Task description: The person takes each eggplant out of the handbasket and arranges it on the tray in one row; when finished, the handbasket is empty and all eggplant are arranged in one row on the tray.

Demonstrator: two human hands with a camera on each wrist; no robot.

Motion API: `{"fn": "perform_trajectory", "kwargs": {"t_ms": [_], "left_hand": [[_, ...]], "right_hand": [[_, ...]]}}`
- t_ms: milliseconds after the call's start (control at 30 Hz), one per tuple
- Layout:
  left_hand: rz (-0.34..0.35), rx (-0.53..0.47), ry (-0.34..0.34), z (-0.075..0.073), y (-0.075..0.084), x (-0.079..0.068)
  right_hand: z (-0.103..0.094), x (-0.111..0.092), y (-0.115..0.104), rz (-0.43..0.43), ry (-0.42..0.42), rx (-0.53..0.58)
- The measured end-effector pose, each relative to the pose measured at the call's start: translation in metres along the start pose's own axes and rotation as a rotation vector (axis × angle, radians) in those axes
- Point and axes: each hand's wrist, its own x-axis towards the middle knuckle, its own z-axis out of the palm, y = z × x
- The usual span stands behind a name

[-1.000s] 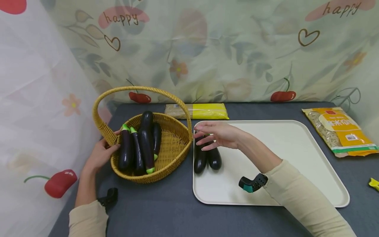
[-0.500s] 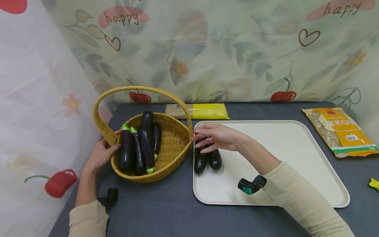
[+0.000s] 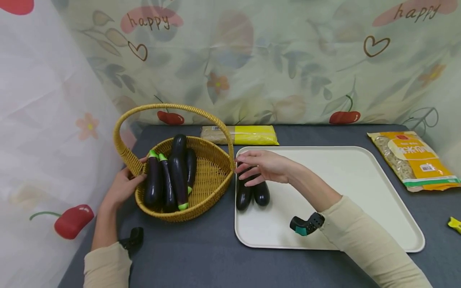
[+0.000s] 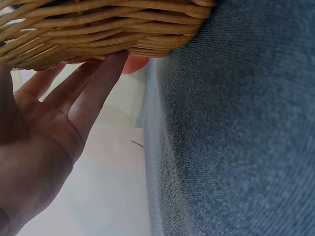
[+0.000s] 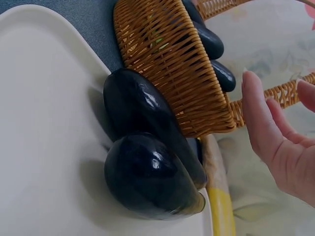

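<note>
Can't see the upper ends of the two eggplants (image 3: 244,198) near the centre of the head view, covered by the right hand (image 3: 270,165). Can't tell touching from apart between its fingertips and the basket (image 3: 214,198). Can't see all the fingers of the left hand (image 3: 122,187), partly behind the handle (image 3: 126,154) at centre left. Can't name the yellow scrap (image 3: 455,224), too small and cut by the right edge. Can't see the basket's top, cut off above in the left wrist view, nor all of the tray (image 5: 44,123), cut off left and below in the right wrist view.
</note>
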Motion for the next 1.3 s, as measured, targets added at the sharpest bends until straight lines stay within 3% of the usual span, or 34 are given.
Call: {"fn": "perform_trajectory", "kwargs": {"t_ms": [600,1000,1300], "left_hand": [[0.013,-0.010,0.000,0.001,0.001,-0.001],[-0.015,0.015,-0.006,-0.001,0.005,-0.001],[-0.013,0.017,-0.003,-0.001,0.005,-0.001]], "right_hand": [[0.000,0.001,-0.002,0.016,0.012,-0.037],[0.016,0.004,-0.004,-0.001,-0.220,-0.070],[0.043,0.023,-0.005,-0.007,-0.220,-0.077]]}}
